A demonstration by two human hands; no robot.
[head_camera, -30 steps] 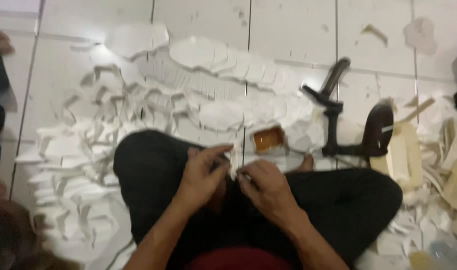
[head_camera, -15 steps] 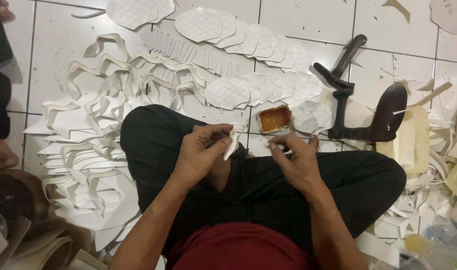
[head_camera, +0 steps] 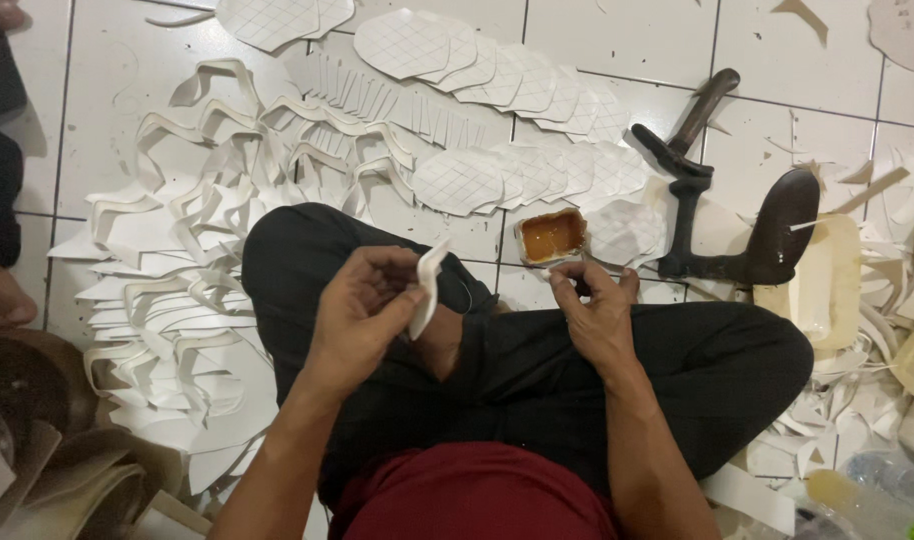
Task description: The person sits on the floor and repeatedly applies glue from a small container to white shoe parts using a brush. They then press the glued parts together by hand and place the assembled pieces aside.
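I sit cross-legged on a tiled floor in black trousers. My left hand pinches a small curved white cut piece upright above my left knee. My right hand is closed over my right knee, its fingertips near a small tub of amber glue on the floor; whatever thin tool it grips is hidden by the fingers. Rows of white quilted oval pieces lie beyond the tub.
Stacks of white horseshoe-shaped strips cover the floor to my left. A black iron shoe last stand and a dark hammer handle lie at right, beside cream-coloured soles. Another person's foot is at the left edge.
The view has tilted down and closer. My left hand has raised the white piece, and my right hand has moved out towards the glue tub.
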